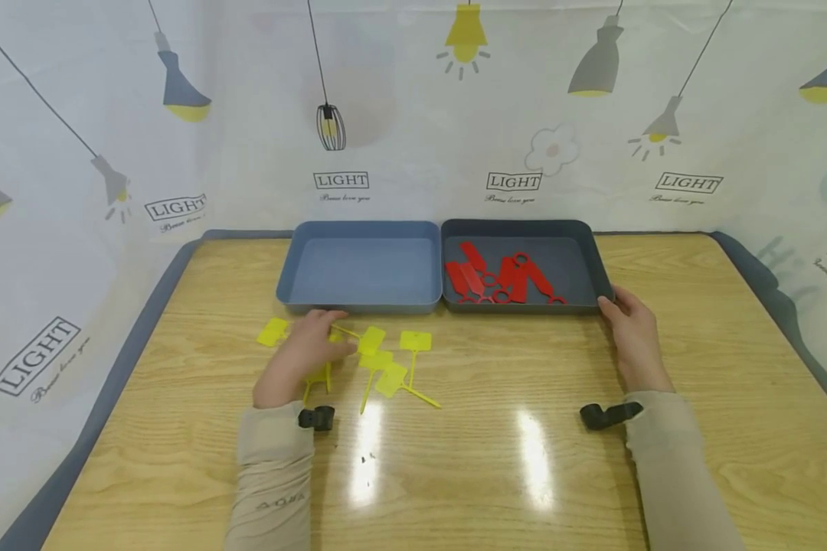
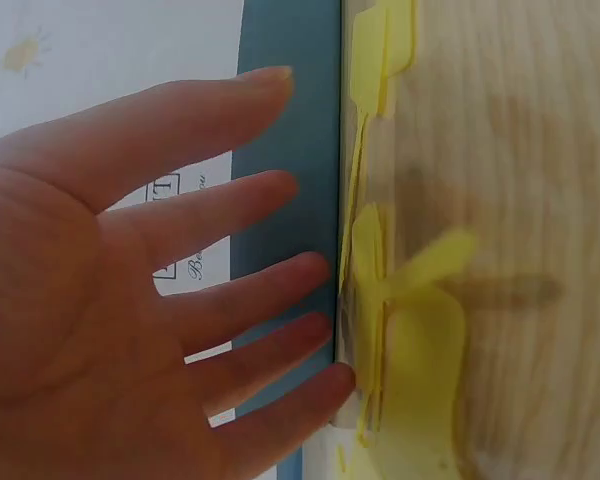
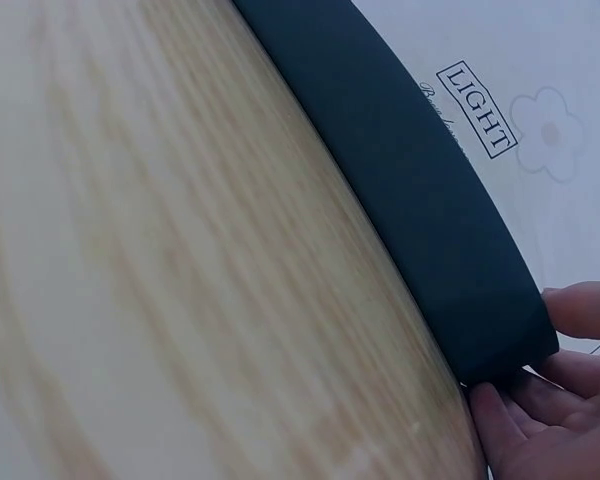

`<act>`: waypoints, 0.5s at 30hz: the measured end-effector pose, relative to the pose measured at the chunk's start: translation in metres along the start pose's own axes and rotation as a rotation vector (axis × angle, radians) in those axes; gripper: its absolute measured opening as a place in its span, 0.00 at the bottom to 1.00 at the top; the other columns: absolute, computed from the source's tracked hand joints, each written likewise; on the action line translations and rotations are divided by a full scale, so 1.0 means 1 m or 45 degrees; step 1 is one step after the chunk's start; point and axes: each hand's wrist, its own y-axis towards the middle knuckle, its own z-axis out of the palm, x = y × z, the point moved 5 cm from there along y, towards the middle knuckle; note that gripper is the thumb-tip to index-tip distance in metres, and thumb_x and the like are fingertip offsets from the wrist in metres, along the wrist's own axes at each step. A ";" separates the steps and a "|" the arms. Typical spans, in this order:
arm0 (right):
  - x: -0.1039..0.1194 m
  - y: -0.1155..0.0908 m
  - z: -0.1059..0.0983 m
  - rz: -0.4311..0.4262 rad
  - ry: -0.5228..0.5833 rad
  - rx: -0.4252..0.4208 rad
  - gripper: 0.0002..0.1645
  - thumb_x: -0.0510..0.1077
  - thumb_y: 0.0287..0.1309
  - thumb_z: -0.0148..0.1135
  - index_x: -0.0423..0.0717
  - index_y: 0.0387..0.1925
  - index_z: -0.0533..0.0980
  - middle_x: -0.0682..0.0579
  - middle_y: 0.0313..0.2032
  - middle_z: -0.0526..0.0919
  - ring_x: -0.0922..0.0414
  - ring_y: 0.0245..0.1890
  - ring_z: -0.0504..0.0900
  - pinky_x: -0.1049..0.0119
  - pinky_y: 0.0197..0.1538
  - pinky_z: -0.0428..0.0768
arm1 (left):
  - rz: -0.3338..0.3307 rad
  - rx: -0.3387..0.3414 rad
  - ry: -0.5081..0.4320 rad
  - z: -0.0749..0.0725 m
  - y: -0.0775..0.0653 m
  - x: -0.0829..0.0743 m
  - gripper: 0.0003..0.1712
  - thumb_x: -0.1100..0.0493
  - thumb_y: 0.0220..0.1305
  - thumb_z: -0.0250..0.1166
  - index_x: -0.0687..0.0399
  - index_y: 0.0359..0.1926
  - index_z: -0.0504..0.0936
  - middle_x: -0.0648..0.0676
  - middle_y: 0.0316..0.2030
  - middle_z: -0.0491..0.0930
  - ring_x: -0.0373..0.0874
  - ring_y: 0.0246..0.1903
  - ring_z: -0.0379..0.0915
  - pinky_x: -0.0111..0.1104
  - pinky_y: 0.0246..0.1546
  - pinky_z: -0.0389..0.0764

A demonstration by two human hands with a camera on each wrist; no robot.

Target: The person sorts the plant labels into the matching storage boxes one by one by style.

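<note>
Over the yellow plastic tags, on the near side of the blue tray, is my left hand. Its fingers are spread in the left wrist view, with nothing between them, fingertips close to the tray wall and tags. The tags have square heads and thin stems; some lie partly hidden under this hand. My right hand grips the front right corner of the dark grey tray, thumb and fingers on either side of that corner in the right wrist view. Several red ring-ended tags lie inside this tray.
Both trays stand side by side at the back of the wooden table, near a white cloth backdrop printed with lamps. Small dark marks and two bright reflections show on the table's front part.
</note>
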 end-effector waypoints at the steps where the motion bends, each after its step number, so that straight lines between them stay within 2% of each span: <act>1: 0.000 0.000 0.000 0.000 -0.001 0.000 0.36 0.54 0.61 0.49 0.45 0.66 0.53 0.45 0.64 0.56 0.57 0.61 0.59 0.67 0.61 0.61 | -0.007 0.007 0.020 0.001 0.000 0.000 0.34 0.50 0.56 0.61 0.55 0.62 0.63 0.65 0.60 0.57 0.63 0.59 0.49 0.55 0.56 0.56; 5: 0.000 -0.001 -0.001 0.003 0.009 -0.005 0.36 0.53 0.61 0.49 0.45 0.66 0.54 0.45 0.64 0.56 0.57 0.61 0.59 0.68 0.60 0.61 | -0.024 0.001 0.075 0.005 0.000 0.000 0.33 0.54 0.54 0.63 0.54 0.62 0.64 0.64 0.60 0.57 0.62 0.59 0.48 0.54 0.56 0.58; 9: 0.000 -0.001 -0.001 0.006 0.035 -0.005 0.36 0.53 0.60 0.50 0.45 0.66 0.54 0.45 0.64 0.56 0.57 0.61 0.58 0.69 0.60 0.61 | -0.015 -0.049 0.129 0.004 -0.002 -0.001 0.32 0.58 0.54 0.62 0.54 0.61 0.66 0.64 0.58 0.58 0.61 0.57 0.50 0.53 0.54 0.61; 15: 0.000 -0.001 -0.001 -0.002 0.035 -0.001 0.36 0.53 0.60 0.50 0.45 0.66 0.54 0.45 0.65 0.56 0.57 0.62 0.57 0.68 0.61 0.60 | -0.040 -0.109 0.205 0.002 -0.004 0.000 0.29 0.58 0.54 0.62 0.53 0.58 0.69 0.63 0.55 0.61 0.60 0.53 0.54 0.54 0.47 0.65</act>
